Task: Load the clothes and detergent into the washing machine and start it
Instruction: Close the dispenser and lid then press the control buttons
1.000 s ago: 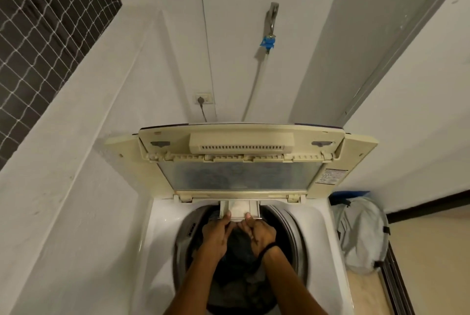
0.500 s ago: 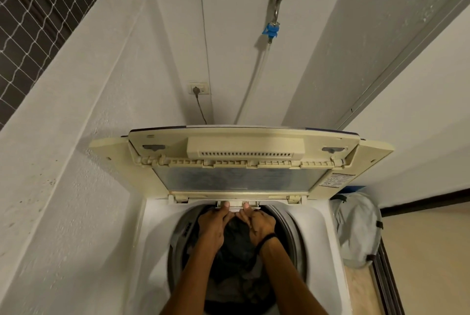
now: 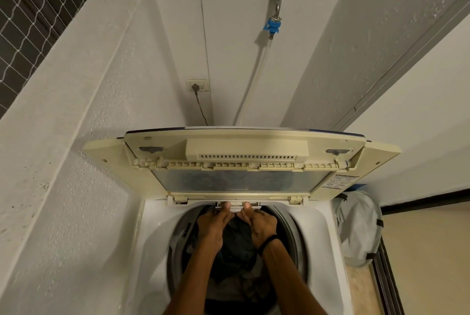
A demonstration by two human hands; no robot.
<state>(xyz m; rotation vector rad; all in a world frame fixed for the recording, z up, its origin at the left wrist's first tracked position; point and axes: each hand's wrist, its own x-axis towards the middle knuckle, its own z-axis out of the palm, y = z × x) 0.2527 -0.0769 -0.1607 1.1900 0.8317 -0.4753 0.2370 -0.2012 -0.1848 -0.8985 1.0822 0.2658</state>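
Note:
A white top-loading washing machine (image 3: 152,233) stands below me with its cream lid (image 3: 244,144) folded up against the wall. Dark clothes (image 3: 236,243) fill the drum. At the drum's far rim sits the white detergent drawer (image 3: 237,204), pushed almost flush into the machine. My left hand (image 3: 212,225) and my right hand (image 3: 259,224) are side by side over the clothes, thumbs pressed on the drawer front. A black band circles my right wrist.
A pale laundry bag (image 3: 358,228) stands on the floor right of the machine. On the wall behind are a socket with a plug (image 3: 197,86) and a tap with a blue connector (image 3: 273,26) feeding a hose. A white wall stands close on the left.
The detergent drawer, pulled out a second ago, has slid back into the machine under both hands. The view has shifted closer to the washer.

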